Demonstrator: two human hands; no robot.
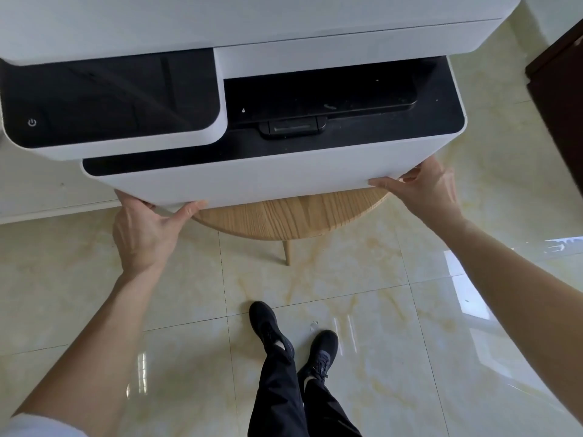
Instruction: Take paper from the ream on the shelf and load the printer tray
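A white printer [252, 26] with a black control panel [110, 99] stands on a round wooden table [293, 216]. Its front paper tray [252, 178] has a white front and a black top. My left hand [145, 228] grips the tray's lower left corner, thumb along the bottom edge. At the lower right corner my right hand [426, 190] holds the same edge, fingers curled underneath. No paper or ream is in view. Whether the tray is pulled out I cannot tell.
Glossy cream floor tiles [378, 310] spread below. My legs in dark trousers and black shoes [271, 329] stand just in front of the table. A dark brown piece of furniture [561, 89] is at the right edge. A white wall base runs at the left.
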